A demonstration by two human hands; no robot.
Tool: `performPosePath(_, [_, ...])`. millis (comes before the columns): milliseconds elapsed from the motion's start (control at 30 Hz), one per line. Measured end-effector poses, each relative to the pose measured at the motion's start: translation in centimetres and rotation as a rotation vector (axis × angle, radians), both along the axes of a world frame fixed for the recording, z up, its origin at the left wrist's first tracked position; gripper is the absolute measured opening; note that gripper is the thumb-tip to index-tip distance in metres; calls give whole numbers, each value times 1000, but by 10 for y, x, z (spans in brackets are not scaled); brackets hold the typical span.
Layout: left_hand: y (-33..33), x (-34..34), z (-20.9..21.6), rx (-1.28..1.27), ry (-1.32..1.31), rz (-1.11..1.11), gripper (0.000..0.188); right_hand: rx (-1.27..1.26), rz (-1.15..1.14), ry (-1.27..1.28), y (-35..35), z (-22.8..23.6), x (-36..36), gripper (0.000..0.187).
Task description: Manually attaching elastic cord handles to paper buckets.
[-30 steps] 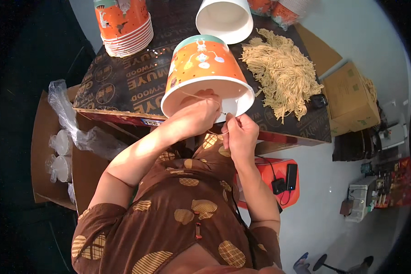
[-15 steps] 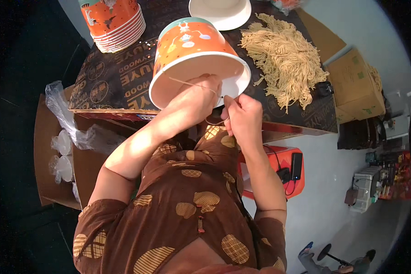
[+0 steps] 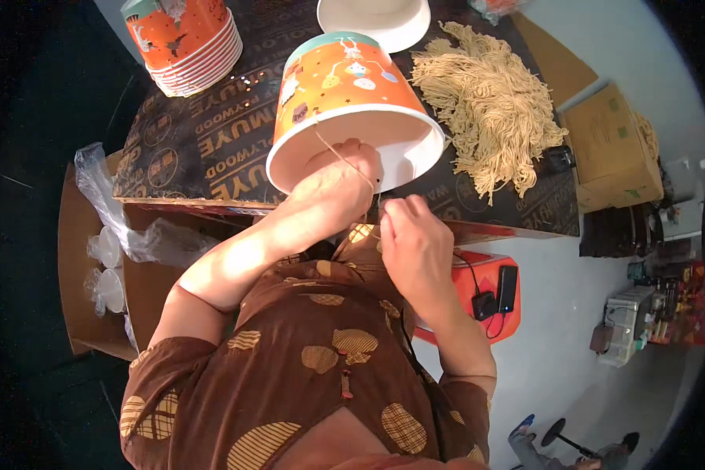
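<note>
An orange paper bucket [image 3: 345, 82] with a pale green base and cartoon figures lies tipped over the table edge, its wide white mouth toward me. My left hand [image 3: 338, 178] reaches into that mouth with curled fingers and grips the bucket, though the fingertips are partly hidden. A thin beige cord [image 3: 330, 147] runs from the bucket's upper rim across my left hand and down toward the right. Just below the lower right rim, where a small dark hole shows, my right hand [image 3: 417, 241] is closed in a pinch on the cord.
A stack of matching paper buckets [image 3: 192, 51] stands at the far left of the dark board table [image 3: 172, 149]. Beige cords [image 3: 489, 98] lie heaped at the right, beside a white round container [image 3: 403, 31]. Below are a red stool [image 3: 466, 283] and cardboard boxes [image 3: 603, 145].
The bucket has shifted slightly right and toward me, turning a little. My right hand has moved down away from the rim, pulling the cord with it.
</note>
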State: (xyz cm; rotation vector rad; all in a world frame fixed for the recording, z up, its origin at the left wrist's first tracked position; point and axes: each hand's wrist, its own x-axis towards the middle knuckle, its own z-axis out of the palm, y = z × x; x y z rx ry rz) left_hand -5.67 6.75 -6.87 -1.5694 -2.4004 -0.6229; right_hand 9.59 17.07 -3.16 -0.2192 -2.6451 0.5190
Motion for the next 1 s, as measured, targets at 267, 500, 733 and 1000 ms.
performPosePath(267, [2,13,46,-9,-303,-97,8,53,27,301,16,-11,-12,15])
performPosePath(500, [11,15,50,60,-732,-3,11,-108,33,245,20,-8,-14,14])
performPosePath(733, [17,9,39,34,-890,71,13,-173,43,144,24,-8,-14,20])
performPosePath(1000, [19,5,41,88,-1204,-68,19,-171,23,208,24,-7,-17,10])
